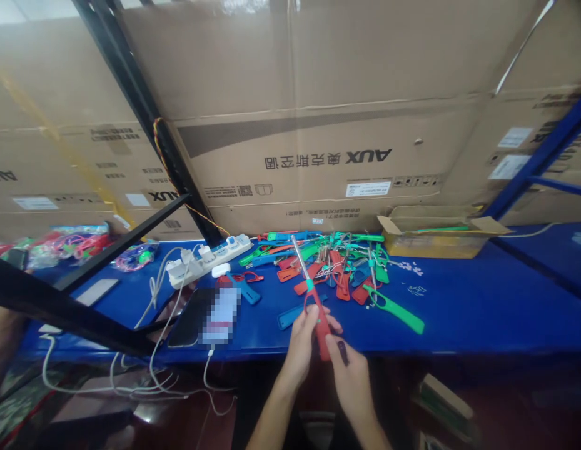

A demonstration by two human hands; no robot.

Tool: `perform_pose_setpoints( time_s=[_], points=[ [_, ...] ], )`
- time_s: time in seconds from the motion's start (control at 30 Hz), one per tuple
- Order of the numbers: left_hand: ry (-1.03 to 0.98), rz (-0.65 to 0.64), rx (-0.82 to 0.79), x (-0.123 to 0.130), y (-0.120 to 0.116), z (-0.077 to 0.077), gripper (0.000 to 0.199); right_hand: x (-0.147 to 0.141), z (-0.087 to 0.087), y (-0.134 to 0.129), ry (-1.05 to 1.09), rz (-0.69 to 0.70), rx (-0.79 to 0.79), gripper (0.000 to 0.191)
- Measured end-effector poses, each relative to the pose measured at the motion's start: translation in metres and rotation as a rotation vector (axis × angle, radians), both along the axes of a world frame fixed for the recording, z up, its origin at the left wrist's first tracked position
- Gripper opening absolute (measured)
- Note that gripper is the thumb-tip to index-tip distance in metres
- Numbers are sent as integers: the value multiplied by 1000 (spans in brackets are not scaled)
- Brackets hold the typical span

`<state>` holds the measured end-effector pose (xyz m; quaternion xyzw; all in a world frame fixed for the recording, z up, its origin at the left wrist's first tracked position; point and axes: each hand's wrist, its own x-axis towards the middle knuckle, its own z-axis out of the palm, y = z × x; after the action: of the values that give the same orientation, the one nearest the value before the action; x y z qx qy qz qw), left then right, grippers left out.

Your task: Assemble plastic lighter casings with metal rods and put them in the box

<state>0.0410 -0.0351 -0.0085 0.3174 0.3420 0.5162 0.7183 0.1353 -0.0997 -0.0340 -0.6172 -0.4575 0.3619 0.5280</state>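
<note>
Left hand: I saw the person's left hand (302,337) clamped round the red lighter (322,331), gripping its handle just below the trigger loop.
Right hand: the right hand (352,370) was closed on the near end of that same handle; a small dark thing (343,353) showed at its fingers, too unclear for me to name.
Red lighter: it was held up between both hands over the near edge of the blue table (482,312), its metal tube (300,257) tilted far and slightly left.
Pile: beyond the hands lay a jumble of lighter parts, red casings (343,287) among green and blue ones.
Near the hands: a blue casing (291,318) lay just left of the lighter, and a green lighter (399,314) to the right.
Far right: an open yellow carton (433,245) stood by the pile, with thin metal bits (416,290) on the near side of it.
Left side: a white power strip (211,258) and a lit phone (222,315) sat on the table; at the far left edge I noticed another person's hand (2,325).
Back: big cardboard boxes (318,75) rose behind everything.
</note>
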Motion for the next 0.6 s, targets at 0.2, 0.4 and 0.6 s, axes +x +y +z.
perform_pose_setpoints(
  time_s=[0.2,0.4,0.6],
  points=[
    [-152,-3,-101,-7,22,0,49,-36,-140,-40,-39,8,38,62],
    [-105,-87,-192,-8,31,-1,50,-40,-210,-27,-38,35,-131,80],
    [-16,-96,-198,-1,33,3,42,-28,-214,-9,22,64,-182,81]
  ],
)
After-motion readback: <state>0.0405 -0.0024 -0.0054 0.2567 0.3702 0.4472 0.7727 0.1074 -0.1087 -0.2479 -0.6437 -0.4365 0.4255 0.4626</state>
